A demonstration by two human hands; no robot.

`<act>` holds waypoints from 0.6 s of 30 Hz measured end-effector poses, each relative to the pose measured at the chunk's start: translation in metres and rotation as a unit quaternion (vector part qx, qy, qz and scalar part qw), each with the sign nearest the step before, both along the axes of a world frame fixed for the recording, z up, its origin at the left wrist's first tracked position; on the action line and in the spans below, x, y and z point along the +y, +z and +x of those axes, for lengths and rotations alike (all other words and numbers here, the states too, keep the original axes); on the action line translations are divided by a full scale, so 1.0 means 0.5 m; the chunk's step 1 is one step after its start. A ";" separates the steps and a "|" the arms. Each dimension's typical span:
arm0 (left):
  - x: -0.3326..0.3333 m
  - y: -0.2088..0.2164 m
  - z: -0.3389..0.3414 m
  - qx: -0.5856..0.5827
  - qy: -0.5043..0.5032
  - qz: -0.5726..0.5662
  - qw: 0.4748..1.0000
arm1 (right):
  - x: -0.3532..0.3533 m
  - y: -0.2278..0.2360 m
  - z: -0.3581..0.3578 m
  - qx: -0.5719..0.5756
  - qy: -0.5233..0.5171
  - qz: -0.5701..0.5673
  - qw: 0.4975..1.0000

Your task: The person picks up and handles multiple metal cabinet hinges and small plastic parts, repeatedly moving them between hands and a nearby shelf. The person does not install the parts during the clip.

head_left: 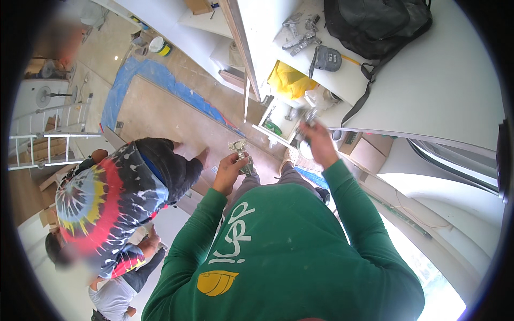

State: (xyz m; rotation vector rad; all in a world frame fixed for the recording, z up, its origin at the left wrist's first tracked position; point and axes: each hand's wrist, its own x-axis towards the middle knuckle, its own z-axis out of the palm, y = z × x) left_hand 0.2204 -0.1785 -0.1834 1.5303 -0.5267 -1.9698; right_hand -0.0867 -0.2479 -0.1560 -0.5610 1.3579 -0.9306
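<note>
My left hand (pixel 229 170) is closed around a metal cabinet hinge (pixel 239 146), held up in front of my waist between thumb and fingers. Farther right, my right hand (pixel 319 143) pinches another shiny hinge (pixel 307 115), smeared by motion, so its exact shape is unclear. That hand is over the edge of an open white drawer (pixel 287 140) with small green and metal items inside. Several more metal hinges (pixel 301 36) lie loose on the white surface (pixel 342 85) beyond my right hand.
Near the loose hinges sit a grey tape measure (pixel 326 59) and a black backpack (pixel 377 24) with a trailing strap. Yellow cloth or plastic (pixel 289 80) fills a compartment. Left of me a person in a tie-dye shirt (pixel 107 200) bends over; a ladder (pixel 51 142) stands behind.
</note>
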 end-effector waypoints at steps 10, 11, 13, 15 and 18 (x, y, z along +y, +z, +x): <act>-0.024 0.044 -0.006 -0.030 -0.045 -0.017 0.998 | -0.362 0.003 -0.226 0.467 -0.244 -0.094 0.845; -0.020 0.046 -0.009 -0.028 -0.041 -0.020 0.999 | -0.370 0.007 -0.226 0.513 -0.210 -0.055 0.830; -0.015 0.049 -0.015 -0.027 -0.043 -0.023 0.998 | -0.378 0.003 -0.242 0.582 -0.161 -0.009 0.797; -0.011 0.051 -0.019 -0.032 -0.050 -0.025 0.998 | -0.381 -0.029 -0.271 0.630 -0.131 0.002 0.766; 0.003 0.048 -0.019 -0.043 -0.049 -0.027 0.998 | -0.372 -0.013 -0.272 0.638 -0.119 0.029 0.761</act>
